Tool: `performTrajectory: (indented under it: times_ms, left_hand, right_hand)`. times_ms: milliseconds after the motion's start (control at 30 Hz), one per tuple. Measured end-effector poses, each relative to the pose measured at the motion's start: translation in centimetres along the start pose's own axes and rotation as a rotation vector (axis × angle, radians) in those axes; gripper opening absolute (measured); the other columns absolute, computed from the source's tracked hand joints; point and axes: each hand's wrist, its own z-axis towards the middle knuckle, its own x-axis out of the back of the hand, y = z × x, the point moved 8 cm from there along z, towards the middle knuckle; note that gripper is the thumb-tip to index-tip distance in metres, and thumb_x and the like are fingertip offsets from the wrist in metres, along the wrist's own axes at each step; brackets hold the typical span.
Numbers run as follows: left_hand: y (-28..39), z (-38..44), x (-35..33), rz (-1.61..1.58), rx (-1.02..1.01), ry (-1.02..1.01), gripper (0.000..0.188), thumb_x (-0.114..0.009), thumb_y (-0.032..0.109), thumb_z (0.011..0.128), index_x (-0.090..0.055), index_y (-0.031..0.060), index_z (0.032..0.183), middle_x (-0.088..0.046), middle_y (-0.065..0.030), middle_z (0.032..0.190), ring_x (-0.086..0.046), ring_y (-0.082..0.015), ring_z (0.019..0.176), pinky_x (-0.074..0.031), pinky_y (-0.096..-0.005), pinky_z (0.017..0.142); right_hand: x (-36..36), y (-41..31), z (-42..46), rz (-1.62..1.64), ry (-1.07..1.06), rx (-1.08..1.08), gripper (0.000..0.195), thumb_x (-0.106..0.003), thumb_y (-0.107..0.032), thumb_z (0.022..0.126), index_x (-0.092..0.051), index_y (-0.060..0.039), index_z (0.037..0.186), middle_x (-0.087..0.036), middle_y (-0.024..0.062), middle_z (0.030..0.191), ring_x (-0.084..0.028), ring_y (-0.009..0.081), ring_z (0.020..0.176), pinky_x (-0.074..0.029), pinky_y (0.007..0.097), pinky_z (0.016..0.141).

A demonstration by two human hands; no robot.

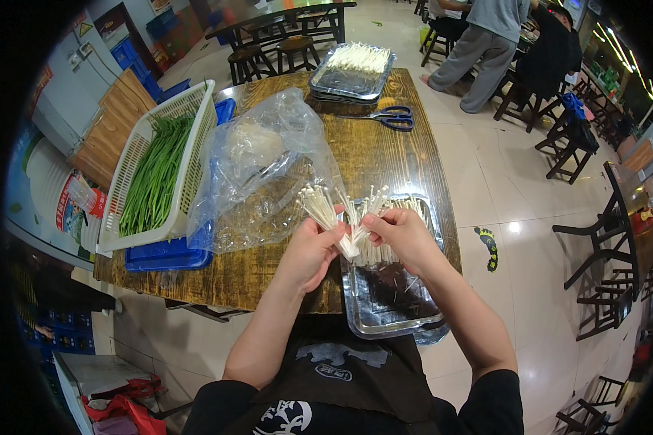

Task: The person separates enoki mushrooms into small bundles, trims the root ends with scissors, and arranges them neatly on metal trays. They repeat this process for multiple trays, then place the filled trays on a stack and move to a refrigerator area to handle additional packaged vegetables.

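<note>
My left hand (316,247) grips a bunch of white enoki mushrooms (318,205) by its lower stems. Thumb and fingers of my right hand (400,234) pinch part of the same cluster, and the two portions spread apart in a V joined near the base. Below them lies a shiny metal tray (392,304), its upper half covered by a row of enoki, partly hidden by my right hand. A clear plastic bag (266,179) with a pale clump inside rests left of my hands.
A white plastic basket (196,179) of green chives (160,168) sits on a blue lid (168,258) at the left. Scissors (394,118) lie beyond, near stacked trays (340,87) topped with enoki. People (484,49) and stools (296,46) are farther back.
</note>
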Motion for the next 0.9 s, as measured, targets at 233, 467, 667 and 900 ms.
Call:
performTrajectory:
  times_ms: [233, 467, 667, 900]
  left_hand:
    - [0.7, 0.0, -0.3, 0.055, 0.058, -0.023, 0.04, -0.054, 0.005, 0.097, -0.043, 0.0004, 0.136, -0.058, -0.0104, 0.114, -0.06, -0.0193, 0.108, -0.05, -0.0365, 0.093]
    - [-0.5, 0.9, -3.8, 0.174, 0.059, -0.235, 0.037, -0.06, 0.007, 0.095, -0.048, 0.0021, 0.129, -0.06, -0.0083, 0.12, -0.061, -0.0177, 0.106, -0.052, -0.0364, 0.09]
    - [-0.6, 1.3, -3.5, 0.045, 0.105, -0.2, 0.037, -0.061, 0.004, 0.093, -0.049, 0.0028, 0.128, -0.06, -0.0086, 0.12, -0.062, -0.0183, 0.107, -0.053, -0.0367, 0.09]
    - [-0.3, 1.7, -2.1, 0.068, 0.001, -0.061, 0.037, -0.061, 0.002, 0.093, -0.049, 0.0016, 0.128, -0.062, -0.0091, 0.116, -0.062, -0.0174, 0.104, -0.053, -0.0352, 0.089]
  right_hand:
    - [1.9, -0.6, 0.1, 0.029, 0.019, 0.011, 0.022, -0.069, -0.019, 0.091, -0.067, 0.0012, 0.084, -0.062, 0.0028, 0.071, -0.054, 0.0085, 0.063, -0.045, 0.0237, 0.061]
    - [0.8, -1.4, -0.2, -0.088, 0.013, 0.033, 0.022, -0.071, -0.019, 0.09, -0.066, 0.0005, 0.081, -0.062, 0.0012, 0.07, -0.052, 0.0069, 0.061, -0.043, 0.0229, 0.057]
    - [0.9, -1.6, -0.3, -0.092, 0.031, 0.081, 0.021, -0.069, -0.019, 0.09, -0.067, 0.0006, 0.082, -0.061, 0.0006, 0.069, -0.052, 0.0062, 0.06, -0.043, 0.0226, 0.056]
    - [1.3, -1.7, -0.6, -0.082, 0.049, 0.053, 0.019, -0.068, -0.016, 0.091, -0.068, 0.0011, 0.084, -0.061, 0.0006, 0.069, -0.053, 0.0064, 0.061, -0.045, 0.0227, 0.058]
